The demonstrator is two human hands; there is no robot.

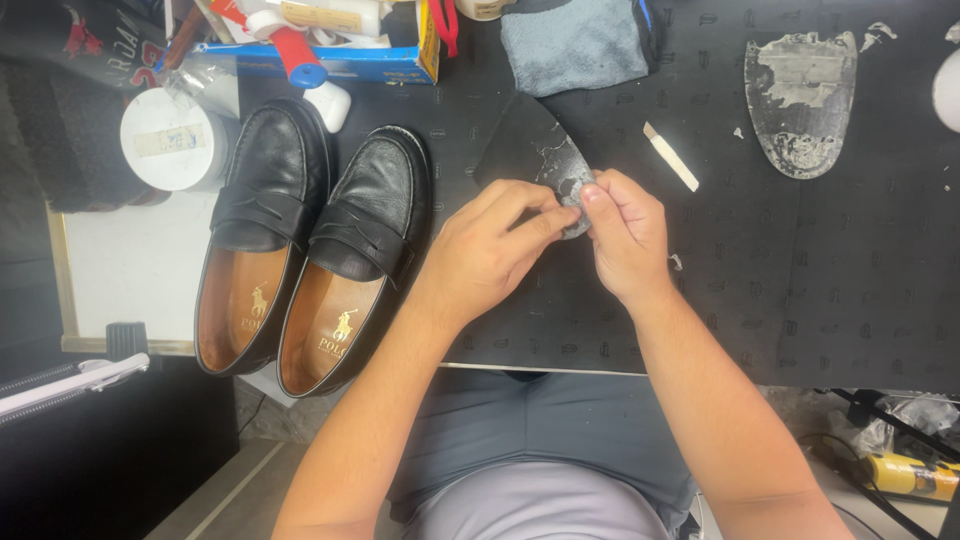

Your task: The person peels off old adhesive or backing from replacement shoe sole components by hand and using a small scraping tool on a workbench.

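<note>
Your 2 hands meet over the black work mat (pixel 820 300), a little above its near edge. Both are pinched on 1 dark sole piece (pixel 535 150), a thin, flat, pointed slab with a patch of grey-white residue at the end you hold.

- Left hand (pixel 490 250): fingers curled, thumb and forefinger closed on the lower edge of the piece.
- Right hand (pixel 625 235): narrow pinch at the residue patch, fingertips (pixel 592 192) pressed on it. You may be picking at a film there; the view is too small to be sure.

Handling, as a judgement: the piece looks light, thin and somewhat flexible, likely rubber or leather. It should bend rather than break. The residue looks flaky and may crumble, so grip the clean black margins, not the crusted patch, and support it near the middle to keep it from flopping.

Around you:
- 2 black loafers (pixel 310 240) with tan linings stand side by side to the left, close to your left forearm.
- A white round tub (pixel 175 140) sits just beyond them.
- A grey cloth (pixel 575 45) lies at the top of the mat.
- A small white stick (pixel 670 157) lies just right of your hands.
- A second sole piece (pixel 800 100), heavily crusted, rests well apart at upper right.
</note>
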